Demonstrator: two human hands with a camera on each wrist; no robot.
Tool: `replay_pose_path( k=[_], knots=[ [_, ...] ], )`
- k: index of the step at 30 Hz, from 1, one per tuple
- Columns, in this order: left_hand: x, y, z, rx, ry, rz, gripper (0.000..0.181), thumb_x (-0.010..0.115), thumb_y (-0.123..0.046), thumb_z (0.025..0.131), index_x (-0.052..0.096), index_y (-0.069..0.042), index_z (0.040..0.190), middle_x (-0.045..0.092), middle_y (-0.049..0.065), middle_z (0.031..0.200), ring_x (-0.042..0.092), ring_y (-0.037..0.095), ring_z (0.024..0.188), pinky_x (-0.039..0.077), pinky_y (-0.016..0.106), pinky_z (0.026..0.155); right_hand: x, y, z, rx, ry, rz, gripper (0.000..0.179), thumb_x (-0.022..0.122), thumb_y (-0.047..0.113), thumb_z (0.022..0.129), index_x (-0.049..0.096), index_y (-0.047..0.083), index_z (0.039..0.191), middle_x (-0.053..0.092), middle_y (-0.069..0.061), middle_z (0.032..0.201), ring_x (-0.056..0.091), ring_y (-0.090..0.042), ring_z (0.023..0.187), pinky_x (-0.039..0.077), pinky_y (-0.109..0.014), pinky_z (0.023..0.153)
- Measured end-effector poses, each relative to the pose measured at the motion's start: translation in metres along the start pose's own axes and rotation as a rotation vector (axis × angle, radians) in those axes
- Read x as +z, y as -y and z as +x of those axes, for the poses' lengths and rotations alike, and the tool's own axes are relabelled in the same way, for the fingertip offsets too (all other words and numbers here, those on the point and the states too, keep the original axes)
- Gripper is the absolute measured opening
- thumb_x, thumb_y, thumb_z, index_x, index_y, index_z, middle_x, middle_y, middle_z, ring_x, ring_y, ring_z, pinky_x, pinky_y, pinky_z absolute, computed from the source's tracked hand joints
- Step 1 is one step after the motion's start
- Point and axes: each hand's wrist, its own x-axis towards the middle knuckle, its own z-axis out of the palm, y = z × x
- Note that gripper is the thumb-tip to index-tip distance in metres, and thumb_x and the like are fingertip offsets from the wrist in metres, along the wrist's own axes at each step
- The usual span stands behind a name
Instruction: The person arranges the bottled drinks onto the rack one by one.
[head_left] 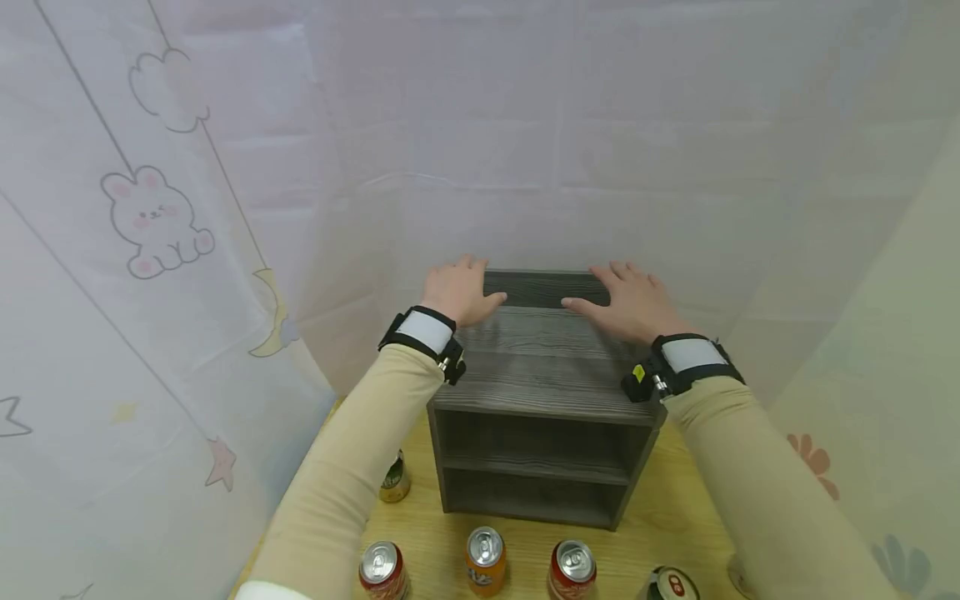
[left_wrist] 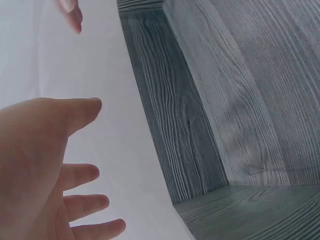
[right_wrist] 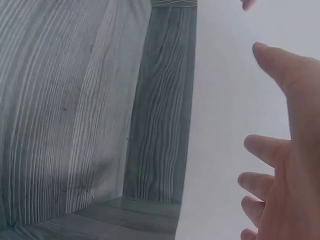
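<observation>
A small grey wood-grain shelf unit (head_left: 543,375) stands against the back curtain, with two open compartments in front. My left hand (head_left: 459,293) is over its top left side, fingers extended and thumb pointing inward. On the opposite side, my right hand (head_left: 632,305) has its fingers spread above the top. Both wrist views show bare fingers apart from the wood, with nothing held. The raised back board (left_wrist: 172,105) of the unit shows beside the left hand, and the same back board (right_wrist: 160,105) lies left of the right hand.
Along the front of the wooden table (head_left: 420,533) stand a red can (head_left: 384,572), an orange can (head_left: 486,562), another red can (head_left: 572,572) and a dark can (head_left: 672,584). A green-gold can (head_left: 394,482) is left of the unit. Printed curtains (head_left: 225,150) surround the table.
</observation>
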Motion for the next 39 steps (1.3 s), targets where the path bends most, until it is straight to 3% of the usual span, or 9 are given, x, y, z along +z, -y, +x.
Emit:
replay_pose_path(
  k=[13, 18, 24, 27, 31, 39],
  knots=[
    [-0.006, 0.022, -0.018, 0.034, -0.034, -0.018, 0.074, 0.053, -0.057, 0.101, 0.038, -0.013, 0.158, 0.041, 0.013, 0.156, 0.043, 0.036, 0.138, 0.037, 0.054, 0.11, -0.016, -0.013, -0.025, -0.046, -0.016, 0.036, 0.09, 0.06, 0.052, 0.099, 0.024, -0.006, 0.158, 0.017, -0.038, 0.158, 0.013, -0.055, 0.145, 0.016, -0.07, 0.112],
    [-0.015, 0.03, -0.026, 0.041, -0.07, -0.046, 0.073, 0.053, -0.057, 0.101, 0.038, -0.013, 0.158, 0.039, 0.014, 0.157, 0.043, 0.036, 0.138, 0.038, 0.054, 0.109, -0.02, -0.02, -0.039, -0.04, 0.001, 0.066, 0.094, 0.06, 0.053, 0.099, 0.019, -0.007, 0.159, 0.013, -0.04, 0.158, 0.013, -0.056, 0.144, 0.017, -0.071, 0.111],
    [-0.032, 0.038, -0.039, 0.046, -0.12, -0.072, 0.073, 0.055, -0.056, 0.101, 0.038, -0.012, 0.158, 0.039, 0.015, 0.158, 0.05, 0.036, 0.133, 0.048, 0.051, 0.1, -0.019, -0.03, -0.053, -0.008, 0.031, 0.108, 0.097, 0.059, 0.054, 0.099, 0.013, -0.006, 0.16, 0.01, -0.042, 0.157, 0.012, -0.059, 0.143, 0.017, -0.073, 0.109],
    [-0.039, 0.043, -0.047, 0.049, -0.154, -0.104, 0.074, 0.055, -0.056, 0.101, 0.039, -0.011, 0.157, 0.039, 0.016, 0.158, 0.053, 0.038, 0.129, 0.05, 0.051, 0.096, -0.016, -0.033, -0.06, 0.029, 0.05, 0.128, 0.1, 0.056, 0.058, 0.099, 0.009, -0.008, 0.159, 0.012, -0.041, 0.157, 0.014, -0.059, 0.142, 0.018, -0.073, 0.109],
    [-0.045, 0.052, -0.06, 0.049, -0.216, -0.178, 0.074, 0.056, -0.055, 0.1, 0.04, -0.01, 0.156, 0.04, 0.016, 0.157, 0.051, 0.037, 0.131, 0.048, 0.052, 0.1, -0.011, -0.038, -0.072, 0.082, 0.054, 0.141, 0.104, 0.053, 0.062, 0.099, 0.007, -0.01, 0.158, 0.015, -0.042, 0.156, 0.019, -0.06, 0.14, 0.022, -0.073, 0.108],
    [-0.043, 0.065, -0.093, 0.106, -0.333, -0.249, 0.072, 0.06, -0.051, 0.1, 0.043, -0.007, 0.155, 0.045, 0.016, 0.153, 0.047, 0.035, 0.135, 0.041, 0.05, 0.107, 0.006, -0.043, -0.097, 0.112, 0.041, 0.157, 0.098, 0.05, 0.059, 0.102, 0.017, -0.017, 0.154, 0.026, -0.046, 0.149, 0.031, -0.062, 0.132, 0.032, -0.073, 0.101]
  ],
)
